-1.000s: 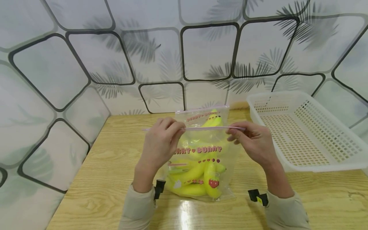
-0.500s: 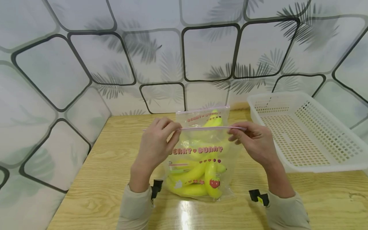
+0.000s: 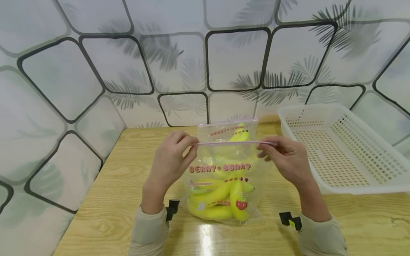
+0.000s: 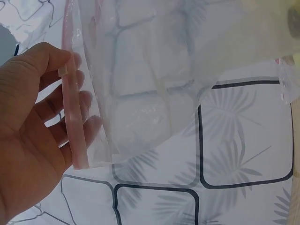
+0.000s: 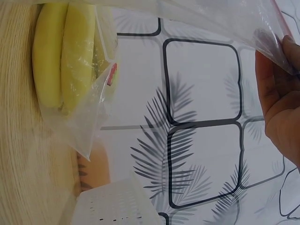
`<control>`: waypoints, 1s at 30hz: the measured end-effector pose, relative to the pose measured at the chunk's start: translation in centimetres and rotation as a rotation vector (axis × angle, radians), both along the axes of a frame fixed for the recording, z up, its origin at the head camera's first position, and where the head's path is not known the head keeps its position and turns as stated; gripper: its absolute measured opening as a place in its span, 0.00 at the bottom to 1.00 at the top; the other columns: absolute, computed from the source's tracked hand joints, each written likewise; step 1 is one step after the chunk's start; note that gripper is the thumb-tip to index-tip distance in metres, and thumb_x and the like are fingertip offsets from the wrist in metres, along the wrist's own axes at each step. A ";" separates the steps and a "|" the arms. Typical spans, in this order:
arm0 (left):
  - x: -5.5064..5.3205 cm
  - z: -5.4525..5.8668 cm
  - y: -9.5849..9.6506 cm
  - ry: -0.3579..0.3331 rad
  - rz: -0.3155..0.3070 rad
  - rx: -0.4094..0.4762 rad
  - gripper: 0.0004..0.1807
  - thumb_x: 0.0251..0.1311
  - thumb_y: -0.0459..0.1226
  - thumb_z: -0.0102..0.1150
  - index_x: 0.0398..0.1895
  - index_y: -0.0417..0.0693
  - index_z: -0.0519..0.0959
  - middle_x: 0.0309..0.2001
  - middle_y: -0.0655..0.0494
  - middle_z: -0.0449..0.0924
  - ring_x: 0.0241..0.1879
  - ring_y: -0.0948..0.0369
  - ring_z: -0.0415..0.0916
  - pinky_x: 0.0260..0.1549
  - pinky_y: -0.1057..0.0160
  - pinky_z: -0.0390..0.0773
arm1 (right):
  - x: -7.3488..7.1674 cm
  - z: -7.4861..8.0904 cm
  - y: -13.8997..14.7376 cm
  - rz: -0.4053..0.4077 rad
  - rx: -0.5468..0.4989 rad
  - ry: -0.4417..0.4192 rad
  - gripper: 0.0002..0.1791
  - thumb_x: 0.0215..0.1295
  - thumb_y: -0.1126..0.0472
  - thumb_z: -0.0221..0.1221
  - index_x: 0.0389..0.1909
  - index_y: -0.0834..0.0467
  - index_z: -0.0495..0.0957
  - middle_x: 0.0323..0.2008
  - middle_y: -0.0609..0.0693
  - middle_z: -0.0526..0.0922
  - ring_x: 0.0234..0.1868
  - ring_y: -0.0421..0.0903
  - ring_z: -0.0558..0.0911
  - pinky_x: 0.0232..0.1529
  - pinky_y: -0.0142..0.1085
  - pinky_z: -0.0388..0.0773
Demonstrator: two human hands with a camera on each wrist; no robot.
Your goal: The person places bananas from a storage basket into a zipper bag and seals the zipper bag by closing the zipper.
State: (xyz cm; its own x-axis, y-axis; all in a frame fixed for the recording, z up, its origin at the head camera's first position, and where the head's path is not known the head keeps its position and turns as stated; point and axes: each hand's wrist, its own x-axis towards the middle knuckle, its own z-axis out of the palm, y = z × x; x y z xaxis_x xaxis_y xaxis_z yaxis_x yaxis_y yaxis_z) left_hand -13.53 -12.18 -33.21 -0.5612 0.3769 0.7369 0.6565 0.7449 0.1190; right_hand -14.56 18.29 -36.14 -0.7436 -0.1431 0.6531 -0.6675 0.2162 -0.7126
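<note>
A clear zip bag [image 3: 221, 168] printed "Berry Bunny" stands upright on the table with several yellow bananas [image 3: 217, 213] in its lower part. Its pink zip strip [image 3: 229, 143] is stretched level between the two hands. My left hand [image 3: 168, 156] pinches the strip near the left end; the left wrist view shows the thumb on a small pale tab at the strip [image 4: 75, 122], fingers behind. At the right end my right hand [image 3: 285, 156] pinches the strip between thumb and fingers. Bananas [image 5: 63, 56] show through the plastic in the right wrist view.
Close behind stands a second printed bag [image 3: 217, 131] with yellow bananas [image 3: 241, 132] in it. A white perforated basket [image 3: 333, 153] sits to the right, near the right hand. The wooden table [image 3: 128, 185] meets a patterned backdrop [image 3: 179, 64] at the back and left.
My left hand has slid left along the zip strip, uncovering more of the bag's print. The right hand keeps its pinch, and the bag stays in place.
</note>
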 end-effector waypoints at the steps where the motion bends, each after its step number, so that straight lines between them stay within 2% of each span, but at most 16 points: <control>1: 0.0 0.0 -0.1 0.003 0.002 0.002 0.03 0.59 0.30 0.64 0.36 0.45 0.84 0.33 0.52 0.78 0.33 0.54 0.74 0.27 0.60 0.75 | 0.0 0.0 0.0 0.000 0.001 -0.001 0.09 0.58 0.83 0.59 0.38 0.73 0.82 0.32 0.39 0.87 0.27 0.35 0.85 0.27 0.27 0.81; 11: -0.1 -0.2 -1.1 0.011 0.017 0.027 0.04 0.57 0.29 0.64 0.35 0.44 0.83 0.33 0.52 0.78 0.33 0.54 0.74 0.28 0.59 0.75 | -0.2 -0.2 0.1 0.013 0.018 0.012 0.08 0.61 0.80 0.59 0.39 0.71 0.82 0.33 0.37 0.87 0.28 0.35 0.85 0.27 0.27 0.81; 18: -0.3 -0.6 -2.2 0.011 0.008 0.054 0.04 0.56 0.28 0.64 0.34 0.42 0.82 0.32 0.52 0.78 0.35 0.54 0.76 0.30 0.58 0.77 | -0.3 -0.2 0.1 0.024 0.013 0.034 0.09 0.60 0.81 0.59 0.39 0.71 0.83 0.32 0.43 0.88 0.28 0.35 0.85 0.27 0.27 0.81; 21: -0.3 -0.7 -2.6 0.004 0.011 0.063 0.04 0.56 0.28 0.64 0.34 0.42 0.82 0.33 0.52 0.79 0.35 0.54 0.77 0.31 0.58 0.79 | -0.3 -0.2 0.1 0.023 0.005 0.031 0.10 0.59 0.82 0.59 0.39 0.71 0.83 0.32 0.42 0.87 0.28 0.35 0.85 0.27 0.27 0.81; 22: -0.2 -0.7 -2.7 0.000 0.014 0.065 0.03 0.56 0.28 0.63 0.34 0.41 0.82 0.33 0.51 0.79 0.35 0.54 0.78 0.32 0.58 0.79 | -0.3 -0.2 0.0 0.021 -0.001 0.028 0.11 0.59 0.83 0.58 0.39 0.71 0.83 0.32 0.39 0.87 0.28 0.35 0.85 0.27 0.27 0.81; 30: 0.0 -0.7 -3.8 -0.024 0.034 0.086 0.04 0.56 0.27 0.63 0.34 0.41 0.82 0.33 0.50 0.79 0.36 0.53 0.79 0.33 0.57 0.81 | -0.3 -0.4 0.1 0.008 0.001 0.014 0.10 0.59 0.82 0.58 0.39 0.71 0.83 0.32 0.39 0.87 0.28 0.35 0.85 0.27 0.27 0.81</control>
